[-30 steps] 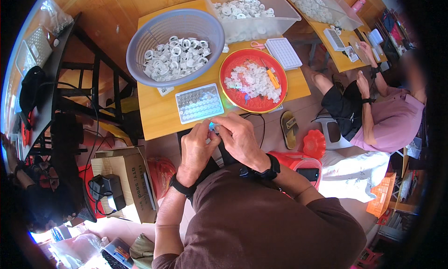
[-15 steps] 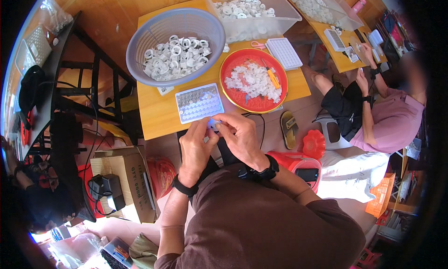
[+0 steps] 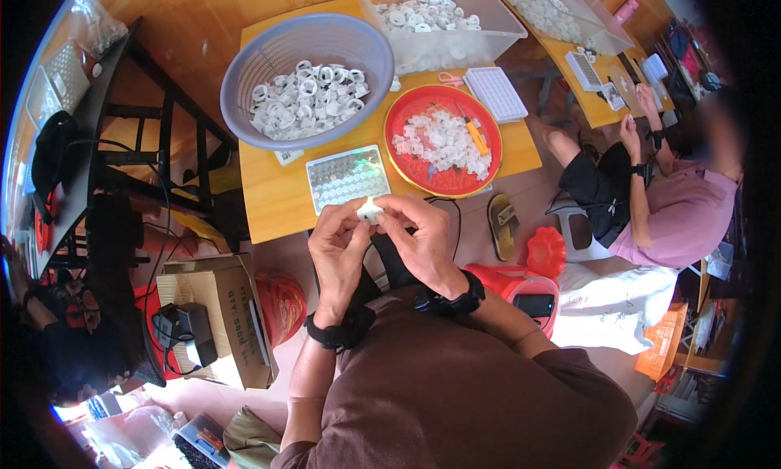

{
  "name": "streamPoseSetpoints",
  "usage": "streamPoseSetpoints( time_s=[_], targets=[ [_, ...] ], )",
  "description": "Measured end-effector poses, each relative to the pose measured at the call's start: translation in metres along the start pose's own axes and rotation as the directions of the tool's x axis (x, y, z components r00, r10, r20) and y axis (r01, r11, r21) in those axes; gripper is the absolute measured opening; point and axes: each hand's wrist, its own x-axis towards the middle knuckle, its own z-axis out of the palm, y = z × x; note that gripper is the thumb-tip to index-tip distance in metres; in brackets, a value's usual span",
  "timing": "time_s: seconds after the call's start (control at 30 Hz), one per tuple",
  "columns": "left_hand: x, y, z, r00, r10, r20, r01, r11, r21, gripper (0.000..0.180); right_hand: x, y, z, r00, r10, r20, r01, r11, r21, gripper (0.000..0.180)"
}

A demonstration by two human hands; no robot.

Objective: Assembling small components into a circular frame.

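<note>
A small white plastic part [image 3: 370,211] sits pinched between both hands just off the near edge of the worktop [image 3: 277,192], at 6 o'clock from the tray of small cells [image 3: 348,176]. The left hand [image 3: 338,253] and right hand [image 3: 419,241] are each clamped on it with fingertips, apparently fitting it together. Any next move calls for a steady two-handed grip; the red dish [image 3: 443,139] of loose parts lies at 1 o'clock.

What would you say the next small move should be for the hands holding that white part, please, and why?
Probably set the white part down into the clear tray just ahead. Both the left hand and the right hand pinch it between their fingers at the table edge, and the tray, with its rows of small pieces, lies nearer than the red plate or the basket.
</note>
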Motion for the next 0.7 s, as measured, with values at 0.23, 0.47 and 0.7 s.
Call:
streamPoseSetpoints(
  time_s=[0.23, 0.47, 0.7],
  targets=[
    [-0.0026, 0.0099, -0.0028, 0.980, -0.199, 0.002, 0.188, 0.926, -0.326, 0.024, -0.0020, -0.0085, 0.0023, 0.999, -0.050, 0.006, 0.050, 0.999, 0.008, 0.015],
    [-0.0010, 0.0040, -0.0048, 0.967, -0.252, -0.026, 0.220, 0.888, -0.404, 0.017, -0.0029, -0.0041, 0.0071, 0.998, -0.056, 0.010, 0.056, 0.998, -0.033, 0.014],
    [-0.0008, 0.0041, -0.0067, 0.964, -0.259, -0.063, 0.210, 0.884, -0.418, 0.019, 0.0036, -0.0037, 0.0068, 0.999, -0.011, 0.035, 0.013, 0.998, -0.065, 0.011]
  ],
)
